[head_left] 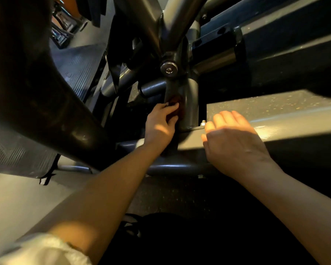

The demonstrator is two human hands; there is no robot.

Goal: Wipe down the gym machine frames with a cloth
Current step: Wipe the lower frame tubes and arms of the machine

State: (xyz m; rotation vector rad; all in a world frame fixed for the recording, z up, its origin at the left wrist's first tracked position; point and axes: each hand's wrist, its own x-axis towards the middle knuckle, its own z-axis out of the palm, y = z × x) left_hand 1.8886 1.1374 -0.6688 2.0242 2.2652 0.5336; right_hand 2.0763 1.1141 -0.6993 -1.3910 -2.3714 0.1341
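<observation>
A broad grey painted steel beam of the gym machine frame [287, 129] is seen running from the centre out to the right edge, its top face lit by a warm patch of light. A thick dark curved tube [46, 104] fills the left side, crossing in front of a ribbed dark rubber footplate [78, 73]. At the centre a grey upright steel post [190, 104] is bolted by its base plate onto the beam, and above it several grey tubes are joined at a pivot capped by a round silver bolt head [168, 68]. A speckled dark rubber floor [246, 109] is visible behind the beam.

The right hand [235, 146] is laid palm down on the near edge of the beam, just right of the post's base, with fingers straight and close together and nothing held. The left hand [161, 127] is reached in to the left side of the post, its fingers curled round a small dark reddish-brown cloth [175, 103], which is pressed against the lower part of the post. Most of the cloth is hidden in shadow.
</observation>
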